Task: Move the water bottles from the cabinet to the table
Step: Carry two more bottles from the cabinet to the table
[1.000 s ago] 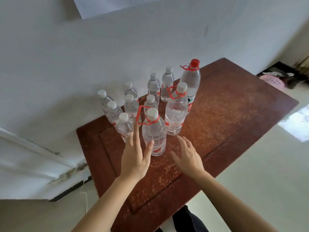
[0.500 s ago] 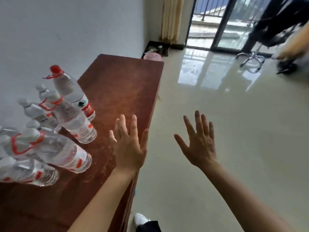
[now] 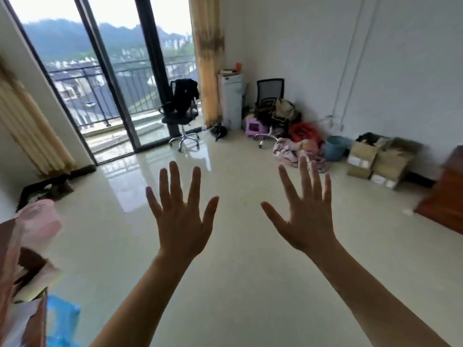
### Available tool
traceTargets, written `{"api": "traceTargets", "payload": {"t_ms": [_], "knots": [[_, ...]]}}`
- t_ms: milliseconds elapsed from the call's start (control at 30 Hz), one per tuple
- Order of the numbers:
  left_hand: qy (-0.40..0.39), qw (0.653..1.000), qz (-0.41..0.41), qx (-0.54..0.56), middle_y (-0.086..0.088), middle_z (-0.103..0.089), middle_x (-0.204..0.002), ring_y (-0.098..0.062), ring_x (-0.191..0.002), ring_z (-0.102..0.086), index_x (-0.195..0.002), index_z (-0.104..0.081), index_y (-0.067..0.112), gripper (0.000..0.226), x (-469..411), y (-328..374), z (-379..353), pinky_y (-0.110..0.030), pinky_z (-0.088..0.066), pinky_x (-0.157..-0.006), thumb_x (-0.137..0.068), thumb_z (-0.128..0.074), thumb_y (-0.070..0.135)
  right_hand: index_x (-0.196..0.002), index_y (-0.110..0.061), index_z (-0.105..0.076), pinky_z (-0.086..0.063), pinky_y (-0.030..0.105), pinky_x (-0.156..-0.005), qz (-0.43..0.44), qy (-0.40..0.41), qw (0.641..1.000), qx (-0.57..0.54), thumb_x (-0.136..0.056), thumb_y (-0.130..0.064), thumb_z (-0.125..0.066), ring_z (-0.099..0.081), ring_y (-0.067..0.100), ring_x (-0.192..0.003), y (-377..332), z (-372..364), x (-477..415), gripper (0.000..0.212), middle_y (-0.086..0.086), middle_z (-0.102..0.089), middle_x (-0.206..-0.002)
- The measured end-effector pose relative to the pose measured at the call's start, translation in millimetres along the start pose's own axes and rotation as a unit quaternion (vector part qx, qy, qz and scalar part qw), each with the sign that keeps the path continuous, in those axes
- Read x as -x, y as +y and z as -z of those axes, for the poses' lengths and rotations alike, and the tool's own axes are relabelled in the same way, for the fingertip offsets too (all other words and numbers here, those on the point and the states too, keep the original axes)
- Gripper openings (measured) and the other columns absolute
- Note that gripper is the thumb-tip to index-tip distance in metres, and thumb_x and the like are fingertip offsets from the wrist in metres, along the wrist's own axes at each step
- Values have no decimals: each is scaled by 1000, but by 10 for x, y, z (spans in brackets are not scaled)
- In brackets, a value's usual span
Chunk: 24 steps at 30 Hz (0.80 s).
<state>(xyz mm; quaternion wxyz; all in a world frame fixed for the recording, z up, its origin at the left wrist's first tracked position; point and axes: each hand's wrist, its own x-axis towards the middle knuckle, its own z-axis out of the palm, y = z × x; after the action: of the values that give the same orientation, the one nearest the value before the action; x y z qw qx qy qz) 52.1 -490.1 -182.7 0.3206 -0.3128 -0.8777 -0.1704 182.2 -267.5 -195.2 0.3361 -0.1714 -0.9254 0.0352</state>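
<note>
Here I see both hands empty, left hand [image 3: 181, 226] and right hand [image 3: 307, 221] spread wide over glossy pale floor [image 3: 238, 284]. An office chair [image 3: 181, 113] stands upper centre by the balcony door [image 3: 107, 78]; cardboard boxes [image 3: 378, 159] sit at right.

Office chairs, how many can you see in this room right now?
2. One black office chair with a dark garment over its back stands by the balcony door. A second office chair sits in the far corner among piled clutter, partly hidden. More could be buried there.

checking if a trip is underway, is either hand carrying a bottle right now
No, the left hand and right hand are both open with fingers spread, holding nothing.
</note>
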Motion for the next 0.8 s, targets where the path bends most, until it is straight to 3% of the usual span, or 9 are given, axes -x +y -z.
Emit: {"api": "traceTargets", "payload": {"t_ms": [300,467,567,800], "knots": [[-25,972,-169,159,-14,-4,-170,-35,-156,-1,-160,-25,26,68,-692,2945,-756,-71,-10,-118,-103,-24,62,-164,-31,-11,-2,63,-124,-179,78,970,147,-94,-73,-38,7,36,-157,2477,1348,554,86,13,7,-171],[-58,938,-253,230,-11,0,-170,-32,-157,3,-160,-20,31,66,-742,4421,-1265,-68,-6,-120,-102,-27,61,-164,-30,-11,0,62,-124,-266,95,938,203,-93,-75,-33,8,36,-157,3602,1799,1033,86,13,7,-171],[-70,912,-295,277,-12,-3,-170,-33,-157,0,-159,-27,28,65,-824,5460,-1672,-69,-9,-119,-102,-31,58,-163,-32,-11,-2,63,-124,-314,99,915,235,-94,-75,-33,8,35,-157,4448,2054,1229,84,12,6,-171],[-87,871,-334,349,-11,-7,-170,-33,-157,-4,-158,-31,27,64,-1280,7569,-2348,-69,-9,-119,-103,-28,59,-162,-37,-2,-5,64,-123,-354,94,884,292,-95,-78,-27,5,36,-157,6192,2596,1158,82,11,7,-171]]}}
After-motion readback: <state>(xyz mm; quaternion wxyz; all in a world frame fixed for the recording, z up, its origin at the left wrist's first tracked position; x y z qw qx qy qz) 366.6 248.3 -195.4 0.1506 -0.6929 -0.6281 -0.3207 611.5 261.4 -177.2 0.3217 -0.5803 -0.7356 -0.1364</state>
